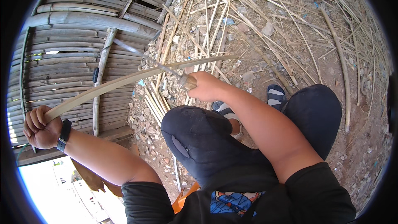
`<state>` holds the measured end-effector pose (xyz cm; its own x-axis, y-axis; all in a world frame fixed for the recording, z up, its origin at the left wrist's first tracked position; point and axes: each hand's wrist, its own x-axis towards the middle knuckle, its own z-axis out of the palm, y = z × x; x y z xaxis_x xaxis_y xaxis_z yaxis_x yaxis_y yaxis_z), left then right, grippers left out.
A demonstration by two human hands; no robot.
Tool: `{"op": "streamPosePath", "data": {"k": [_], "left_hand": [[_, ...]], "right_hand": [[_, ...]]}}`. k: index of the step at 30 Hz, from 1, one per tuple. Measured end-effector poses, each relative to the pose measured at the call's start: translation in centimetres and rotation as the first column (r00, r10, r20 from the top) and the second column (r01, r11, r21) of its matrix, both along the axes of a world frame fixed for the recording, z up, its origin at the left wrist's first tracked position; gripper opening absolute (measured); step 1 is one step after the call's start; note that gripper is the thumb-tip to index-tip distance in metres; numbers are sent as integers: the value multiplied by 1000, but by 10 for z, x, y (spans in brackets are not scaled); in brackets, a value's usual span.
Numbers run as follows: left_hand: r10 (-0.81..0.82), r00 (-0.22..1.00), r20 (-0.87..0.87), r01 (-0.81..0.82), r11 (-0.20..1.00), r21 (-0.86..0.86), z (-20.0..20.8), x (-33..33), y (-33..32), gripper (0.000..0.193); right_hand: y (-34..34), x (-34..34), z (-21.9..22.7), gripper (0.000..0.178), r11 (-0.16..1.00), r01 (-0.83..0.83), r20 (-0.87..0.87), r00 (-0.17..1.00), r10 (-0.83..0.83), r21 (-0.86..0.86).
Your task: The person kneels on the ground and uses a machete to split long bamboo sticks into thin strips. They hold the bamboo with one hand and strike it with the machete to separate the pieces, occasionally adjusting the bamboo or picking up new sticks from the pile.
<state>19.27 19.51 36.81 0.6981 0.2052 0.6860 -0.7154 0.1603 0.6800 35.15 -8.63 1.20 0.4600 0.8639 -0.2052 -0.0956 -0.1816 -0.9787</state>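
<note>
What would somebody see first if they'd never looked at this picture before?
Probably the long, curved strip, sweeping from the left hand at the far left to the upper middle. Next, the blurred blade of the knife in the right hand, crossing the strip in the picture. Behind, the slatted wall fills the upper left.

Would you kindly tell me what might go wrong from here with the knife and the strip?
The knife, its blade blurred, crosses the long strip in this view; a slip along it might cut the bare left hand gripping one end. The right hand holds the handle near the bent left knee in view, so a downward slip could perhaps catch that leg.
</note>
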Motion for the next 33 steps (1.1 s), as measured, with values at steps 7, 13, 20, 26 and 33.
{"op": "streamPosePath", "data": {"k": [7,13,20,26,33], "left_hand": [[208,978,27,-207,978,-37,-2,7,4,27],[303,952,32,-302,953,-41,12,6,-16,31],[437,899,-14,-438,899,1,26,33,-10,32],[419,908,2,-418,908,-28,27,38,-6,30],[505,863,-25,-505,863,-16,34,34,0,31]], "right_hand": [[-5,-5,-86,23,944,251,-111,954,-279,-216],[11,-30,0,32,969,120,294,938,-182,215],[-38,-19,-209,29,780,529,183,848,-497,-335],[-5,-15,-99,16,922,378,-169,906,-388,-90],[8,-24,-74,36,978,173,217,957,-195,119]]}}
